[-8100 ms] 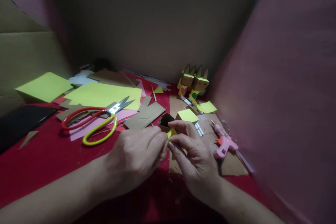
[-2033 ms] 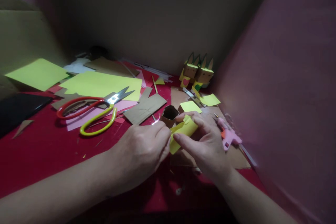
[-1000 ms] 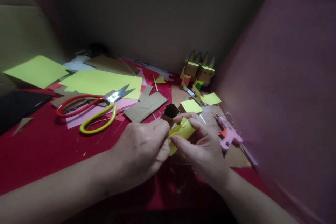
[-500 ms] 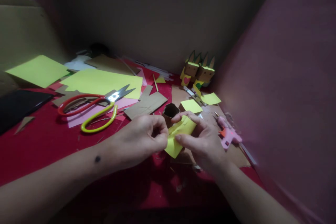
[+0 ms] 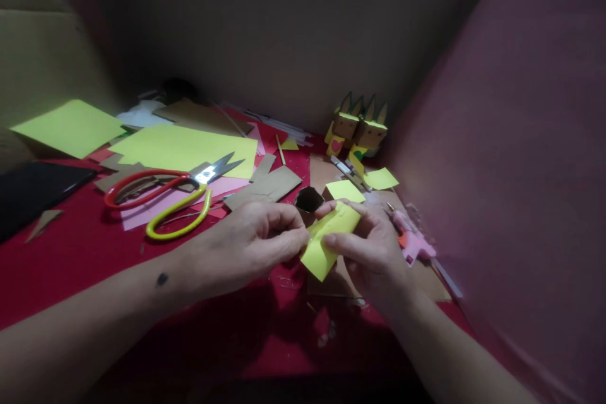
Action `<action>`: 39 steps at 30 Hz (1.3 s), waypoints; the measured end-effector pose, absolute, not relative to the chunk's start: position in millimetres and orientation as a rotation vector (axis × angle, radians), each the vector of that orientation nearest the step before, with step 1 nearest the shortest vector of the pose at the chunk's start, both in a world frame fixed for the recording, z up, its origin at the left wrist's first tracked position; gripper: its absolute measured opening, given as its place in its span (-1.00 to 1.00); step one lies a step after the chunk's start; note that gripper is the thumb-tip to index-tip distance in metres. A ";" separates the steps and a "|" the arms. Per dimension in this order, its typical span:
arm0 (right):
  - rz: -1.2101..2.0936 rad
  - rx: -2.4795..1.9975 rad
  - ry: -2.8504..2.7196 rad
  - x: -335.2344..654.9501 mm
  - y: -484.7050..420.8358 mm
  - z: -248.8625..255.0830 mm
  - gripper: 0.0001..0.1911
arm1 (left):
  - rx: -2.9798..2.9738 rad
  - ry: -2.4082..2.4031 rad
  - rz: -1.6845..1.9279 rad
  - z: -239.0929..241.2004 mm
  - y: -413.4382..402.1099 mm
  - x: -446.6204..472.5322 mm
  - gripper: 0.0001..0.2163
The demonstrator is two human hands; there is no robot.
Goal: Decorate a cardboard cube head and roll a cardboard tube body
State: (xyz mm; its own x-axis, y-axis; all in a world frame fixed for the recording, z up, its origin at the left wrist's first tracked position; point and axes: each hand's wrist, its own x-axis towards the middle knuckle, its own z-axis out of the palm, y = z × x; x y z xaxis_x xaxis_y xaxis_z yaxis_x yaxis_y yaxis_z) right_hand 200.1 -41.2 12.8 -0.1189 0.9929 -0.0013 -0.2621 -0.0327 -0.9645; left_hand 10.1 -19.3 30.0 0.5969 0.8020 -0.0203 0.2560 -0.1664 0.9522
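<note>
A small piece of yellow paper [image 5: 326,252], creased along its length, is held above the red table between both hands. My right hand [image 5: 379,252] grips it from the right, thumb on the near face and fingers behind. My left hand [image 5: 265,237] is closed in a pinch at the paper's left edge; its fingertips are partly hidden. Just behind the paper stands a brown cardboard tube [image 5: 308,201] with its dark opening facing up. Beyond that lies a yellow-topped cardboard piece [image 5: 344,190].
Scissors [image 5: 206,177] with red and yellow handles lie open at left on paper and cardboard scraps. A pink glue gun [image 5: 414,237] rests at right. Two cardboard figures [image 5: 360,126] stand at the back by the wall. A black flat object [image 5: 42,192] is far left.
The yellow paper has shifted slightly right and tilted in my right hand. My left fingers have straightened a little at its left edge. Everything on the table stays put.
</note>
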 end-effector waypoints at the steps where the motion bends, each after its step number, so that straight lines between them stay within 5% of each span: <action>1: 1.401 -0.956 -1.082 199.9 -41.3 13.4 -0.72 | 1.752 0.891 0.618 30.5 -20.0 9.4 -0.76; 14: 1.252 -1.036 -1.309 203.4 -43.5 2.4 -0.74 | 2.353 0.865 0.871 16.8 -26.0 12.4 -0.80; 25: 1.449 -1.021 -1.192 202.6 -42.7 8.1 -0.70 | 1.930 0.978 0.513 23.8 -18.1 11.7 -0.80; 39: 1.488 -1.012 -1.138 203.9 -40.5 13.3 -0.69 | 2.361 0.710 0.743 23.9 -19.1 9.3 -0.85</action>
